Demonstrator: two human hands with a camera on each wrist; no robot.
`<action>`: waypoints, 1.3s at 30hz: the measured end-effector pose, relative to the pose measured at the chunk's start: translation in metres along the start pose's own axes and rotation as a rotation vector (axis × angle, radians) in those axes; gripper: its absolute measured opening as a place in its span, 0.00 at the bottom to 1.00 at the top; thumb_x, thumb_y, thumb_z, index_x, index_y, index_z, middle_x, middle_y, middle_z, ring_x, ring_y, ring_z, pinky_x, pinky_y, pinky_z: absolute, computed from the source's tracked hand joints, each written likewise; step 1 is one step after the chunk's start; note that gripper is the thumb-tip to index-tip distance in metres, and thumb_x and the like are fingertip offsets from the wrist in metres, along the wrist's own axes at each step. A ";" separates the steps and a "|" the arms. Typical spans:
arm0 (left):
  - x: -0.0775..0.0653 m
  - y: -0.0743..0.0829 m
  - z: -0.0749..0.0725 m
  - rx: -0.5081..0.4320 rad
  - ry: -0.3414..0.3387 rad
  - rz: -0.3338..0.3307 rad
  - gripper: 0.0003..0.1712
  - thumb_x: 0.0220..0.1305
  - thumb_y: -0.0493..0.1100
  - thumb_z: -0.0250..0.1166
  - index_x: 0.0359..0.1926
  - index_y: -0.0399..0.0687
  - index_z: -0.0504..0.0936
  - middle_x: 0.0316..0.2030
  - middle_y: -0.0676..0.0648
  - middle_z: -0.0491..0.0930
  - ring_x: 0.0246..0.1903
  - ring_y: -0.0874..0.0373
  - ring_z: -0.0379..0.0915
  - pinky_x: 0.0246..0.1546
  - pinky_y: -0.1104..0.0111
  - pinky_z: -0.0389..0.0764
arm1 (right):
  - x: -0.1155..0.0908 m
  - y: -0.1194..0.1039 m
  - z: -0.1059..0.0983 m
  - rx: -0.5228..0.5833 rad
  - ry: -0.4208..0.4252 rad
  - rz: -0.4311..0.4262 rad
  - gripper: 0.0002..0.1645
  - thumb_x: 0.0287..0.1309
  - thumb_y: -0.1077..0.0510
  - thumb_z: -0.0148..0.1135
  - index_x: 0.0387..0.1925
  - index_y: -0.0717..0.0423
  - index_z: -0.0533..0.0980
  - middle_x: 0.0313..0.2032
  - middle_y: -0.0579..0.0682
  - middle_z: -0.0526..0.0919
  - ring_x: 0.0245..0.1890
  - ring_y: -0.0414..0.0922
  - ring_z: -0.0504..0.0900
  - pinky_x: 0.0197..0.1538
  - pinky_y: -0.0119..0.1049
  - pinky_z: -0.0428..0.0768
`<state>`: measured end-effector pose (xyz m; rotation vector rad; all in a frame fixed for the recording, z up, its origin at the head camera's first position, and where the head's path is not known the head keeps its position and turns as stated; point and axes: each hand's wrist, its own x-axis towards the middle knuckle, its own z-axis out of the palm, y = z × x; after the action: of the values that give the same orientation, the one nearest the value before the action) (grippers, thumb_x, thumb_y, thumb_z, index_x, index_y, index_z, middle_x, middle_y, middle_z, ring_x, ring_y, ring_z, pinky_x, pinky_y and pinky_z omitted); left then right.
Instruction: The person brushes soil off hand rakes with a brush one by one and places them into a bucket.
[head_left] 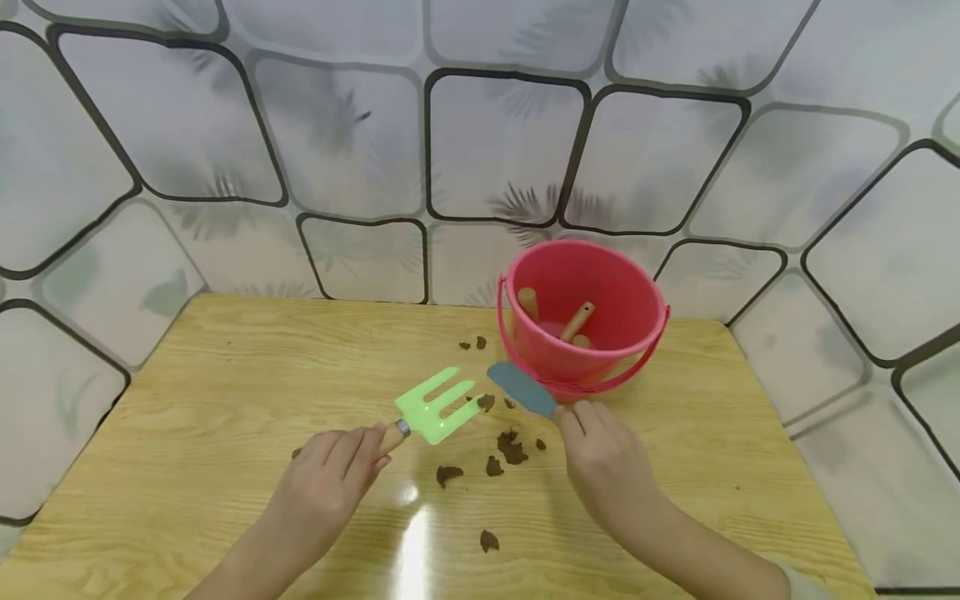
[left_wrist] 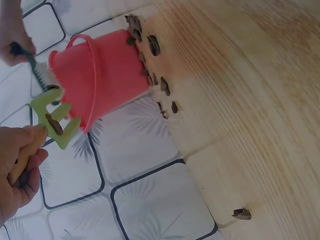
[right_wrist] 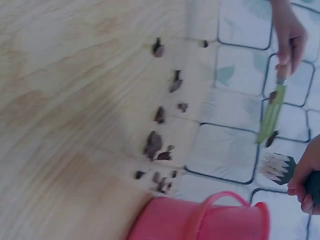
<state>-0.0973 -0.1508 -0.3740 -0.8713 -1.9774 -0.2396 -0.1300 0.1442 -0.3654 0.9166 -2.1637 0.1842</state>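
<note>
My left hand (head_left: 330, 479) grips the wooden handle of a light green toy garden fork (head_left: 427, 408), its tines above the table. In the left wrist view, dark brown leaf-like scraps (left_wrist: 54, 124) lie on the fork. My right hand (head_left: 603, 458) holds a dark blue-green brush (head_left: 522, 389), close in front of a pinkish-red bucket (head_left: 551, 367). White bristles (right_wrist: 275, 166) show on the brush in the right wrist view. More brown scraps (head_left: 512, 448) are scattered on the table below and between the hands. Wooden handles (head_left: 577, 321) stick up inside the bucket; their lower ends are hidden.
The light wood table (head_left: 225, 400) meets a white wall (head_left: 360, 258) with dark-outlined panels and leaf prints behind it and at both sides. The bucket's handle (head_left: 615, 383) hangs down in front. A lone scrap (head_left: 489, 541) lies nearer the front.
</note>
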 end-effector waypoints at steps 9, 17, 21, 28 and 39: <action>-0.002 0.004 0.008 0.035 -0.078 0.017 0.24 0.75 0.41 0.44 0.35 0.27 0.80 0.26 0.40 0.80 0.22 0.53 0.74 0.21 0.68 0.77 | 0.021 -0.026 -0.029 0.063 0.067 -0.097 0.21 0.69 0.68 0.40 0.27 0.70 0.78 0.22 0.55 0.77 0.20 0.45 0.73 0.22 0.32 0.75; 0.002 0.010 0.010 -0.009 -0.073 0.024 0.23 0.75 0.41 0.44 0.36 0.27 0.80 0.27 0.41 0.80 0.22 0.54 0.73 0.21 0.70 0.77 | 0.022 -0.044 -0.019 0.026 0.049 -0.168 0.20 0.68 0.71 0.40 0.29 0.69 0.79 0.24 0.54 0.78 0.22 0.45 0.74 0.25 0.31 0.76; 0.006 0.012 0.009 -0.033 -0.021 0.041 0.22 0.74 0.40 0.45 0.36 0.26 0.80 0.26 0.40 0.79 0.21 0.55 0.73 0.20 0.71 0.75 | 0.015 -0.051 -0.011 -0.033 0.002 -0.172 0.22 0.67 0.73 0.38 0.29 0.68 0.80 0.23 0.54 0.78 0.21 0.45 0.74 0.26 0.31 0.78; 0.003 0.008 0.005 -0.035 0.022 0.073 0.21 0.73 0.39 0.47 0.36 0.25 0.80 0.27 0.40 0.79 0.22 0.54 0.71 0.21 0.69 0.74 | 0.010 -0.045 -0.002 -0.101 0.005 -0.167 0.21 0.67 0.72 0.39 0.28 0.68 0.79 0.22 0.54 0.77 0.20 0.45 0.73 0.23 0.31 0.76; -0.009 0.001 -0.002 -0.012 0.038 0.077 0.21 0.73 0.39 0.47 0.35 0.24 0.80 0.26 0.38 0.78 0.20 0.53 0.70 0.19 0.68 0.73 | -0.015 0.002 0.045 -0.112 -0.205 0.024 0.06 0.44 0.74 0.58 0.21 0.65 0.71 0.21 0.54 0.70 0.20 0.48 0.70 0.22 0.34 0.72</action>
<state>-0.0925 -0.1556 -0.3802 -0.9416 -1.9050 -0.2225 -0.1516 0.1355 -0.4072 0.8777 -2.3483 -0.0208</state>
